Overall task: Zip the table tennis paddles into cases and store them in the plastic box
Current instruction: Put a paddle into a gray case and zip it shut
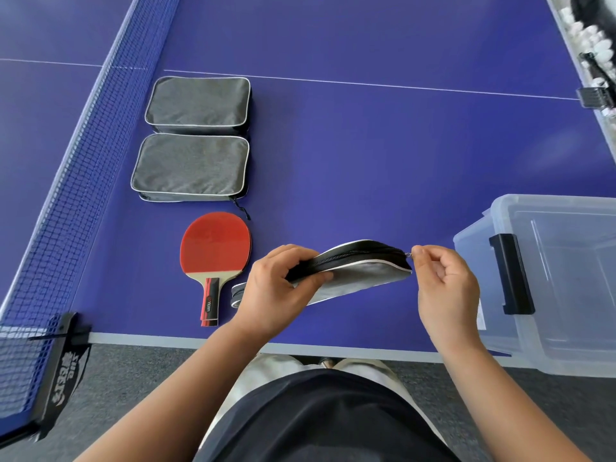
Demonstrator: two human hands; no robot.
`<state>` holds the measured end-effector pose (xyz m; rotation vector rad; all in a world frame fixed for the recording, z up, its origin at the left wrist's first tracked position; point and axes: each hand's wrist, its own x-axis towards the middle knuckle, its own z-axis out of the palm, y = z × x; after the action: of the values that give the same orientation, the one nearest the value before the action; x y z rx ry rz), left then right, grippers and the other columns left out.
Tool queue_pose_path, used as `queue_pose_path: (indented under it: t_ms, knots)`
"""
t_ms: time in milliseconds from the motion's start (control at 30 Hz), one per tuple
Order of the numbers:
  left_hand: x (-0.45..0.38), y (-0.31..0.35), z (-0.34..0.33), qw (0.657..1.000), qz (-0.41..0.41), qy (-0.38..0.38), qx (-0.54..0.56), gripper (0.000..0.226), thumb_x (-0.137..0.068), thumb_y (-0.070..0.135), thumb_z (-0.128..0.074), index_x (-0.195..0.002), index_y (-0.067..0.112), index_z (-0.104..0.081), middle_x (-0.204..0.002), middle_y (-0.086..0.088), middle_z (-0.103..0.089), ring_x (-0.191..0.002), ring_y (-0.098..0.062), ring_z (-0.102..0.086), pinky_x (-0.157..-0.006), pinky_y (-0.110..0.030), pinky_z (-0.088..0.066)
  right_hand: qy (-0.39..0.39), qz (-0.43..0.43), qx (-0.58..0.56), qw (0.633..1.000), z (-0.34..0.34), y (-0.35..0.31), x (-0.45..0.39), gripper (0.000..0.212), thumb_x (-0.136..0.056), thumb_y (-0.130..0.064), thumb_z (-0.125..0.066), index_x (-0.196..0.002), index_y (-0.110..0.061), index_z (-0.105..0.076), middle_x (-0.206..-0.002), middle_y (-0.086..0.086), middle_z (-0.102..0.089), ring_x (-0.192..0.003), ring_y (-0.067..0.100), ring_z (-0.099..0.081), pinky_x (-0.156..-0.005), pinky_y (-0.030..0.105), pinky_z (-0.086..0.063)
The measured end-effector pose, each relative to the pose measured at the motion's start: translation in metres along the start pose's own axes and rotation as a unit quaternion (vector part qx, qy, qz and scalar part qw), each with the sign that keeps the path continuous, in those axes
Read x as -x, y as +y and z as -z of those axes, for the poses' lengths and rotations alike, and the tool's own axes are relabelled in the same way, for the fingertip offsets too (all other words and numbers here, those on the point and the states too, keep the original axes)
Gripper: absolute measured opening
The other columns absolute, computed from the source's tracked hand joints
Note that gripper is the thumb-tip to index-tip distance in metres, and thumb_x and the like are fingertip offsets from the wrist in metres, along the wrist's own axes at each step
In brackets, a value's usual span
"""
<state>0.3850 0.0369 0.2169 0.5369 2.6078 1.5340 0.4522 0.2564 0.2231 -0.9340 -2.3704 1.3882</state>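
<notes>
A person stands at the near edge of a blue table tennis table (366, 145), holding a grey fabric paddle case (360, 273) just above its surface, edge-on with the black zipper band facing up. The left hand (276, 288) grips the case's left end, fingers curled over the zipper band and thumb beneath. The right hand (446, 285) pinches the small metal zipper pull (409, 255) at the case's right corner between thumb and forefinger, the other fingers loosely curled. The zipper looks closed along the visible top edge, so this case is probably near fully zipped; whether a paddle is inside cannot be seen. To the left of the held case, a red-faced paddle (215, 248) lies flat on the table, handle toward the person. Beyond the paddle, two more grey cases (191, 165) lie flat, one behind the other. To the right of the held case, a clear plastic box (550, 281) with a black latch sits open at the table's near edge. The held case appears soft and light, and bows slightly, so it likely needs one end pinned while the pull is drawn. The pull is tiny and suits a fingertip pinch. The paddle looks stiff and light, with a grippy rubber face, best taken by its handle.
</notes>
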Motion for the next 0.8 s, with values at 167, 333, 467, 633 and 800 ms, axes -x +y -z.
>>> queue_pose_path:
  t_ms: [167, 333, 467, 633, 800]
  knots:
    - [-0.003, 0.006, 0.002, 1.0, -0.004, 0.001, -0.023, 0.026, -0.074, 0.038, -0.079, -0.094, 0.024, -0.07, -0.084, 0.017, -0.066, -0.081, -0.003, -0.061, -0.074, -0.014, -0.044, 0.022, 0.056, 0.006, 0.998, -0.002, -0.013, 0.005, 0.009, -0.098, -0.027, -0.057, -0.095, -0.023, -0.064, -0.098, -0.002, -0.067, -0.093, 0.004, -0.062, -0.074, 0.002, -0.041]
    - [-0.012, 0.027, -0.002, 1.0, -0.023, -0.007, -0.015, 0.033, -0.074, 0.035, -0.083, -0.103, 0.027, -0.07, -0.093, 0.019, -0.068, -0.089, -0.002, -0.064, -0.079, -0.017, -0.048, 0.044, 0.156, 0.005, 0.987, 0.0, -0.031, 0.011, 0.009, -0.097, -0.021, -0.059, -0.094, -0.016, -0.066, -0.097, -0.005, -0.063, -0.09, 0.001, -0.061, -0.078, 0.006, -0.044]
    - [-0.015, 0.028, -0.003, 0.998, 0.034, 0.005, 0.055, 0.023, -0.076, 0.019, -0.084, -0.092, 0.026, -0.069, -0.084, 0.017, -0.069, -0.08, -0.003, -0.064, -0.071, -0.01, -0.043, 0.072, 0.171, 0.023, 0.982, 0.004, -0.03, 0.003, 0.013, -0.097, -0.021, -0.059, -0.095, -0.012, -0.068, -0.097, -0.007, -0.062, -0.092, -0.001, -0.058, -0.081, 0.008, -0.043]
    - [-0.013, 0.02, -0.001, 0.993, 0.063, 0.0, 0.1, 0.022, -0.078, 0.009, -0.081, -0.087, 0.023, -0.067, -0.078, 0.015, -0.068, -0.073, -0.003, -0.063, -0.067, -0.01, -0.043, 0.066, 0.135, 0.042, 0.988, 0.003, -0.011, -0.009, 0.017, -0.098, -0.02, -0.059, -0.093, -0.009, -0.071, -0.096, -0.004, -0.064, -0.089, 0.002, -0.061, -0.079, 0.006, -0.043]
    - [-0.014, 0.012, 0.004, 0.989, 0.09, 0.025, 0.113, 0.019, -0.08, 0.007, -0.079, -0.085, 0.02, -0.066, -0.08, 0.011, -0.067, -0.072, -0.003, -0.062, -0.065, -0.009, -0.042, 0.065, 0.112, 0.068, 0.989, -0.006, 0.009, -0.014, 0.014, -0.095, -0.017, -0.06, -0.094, -0.01, -0.072, -0.095, 0.002, -0.067, -0.085, -0.008, -0.058, -0.072, 0.003, -0.042]
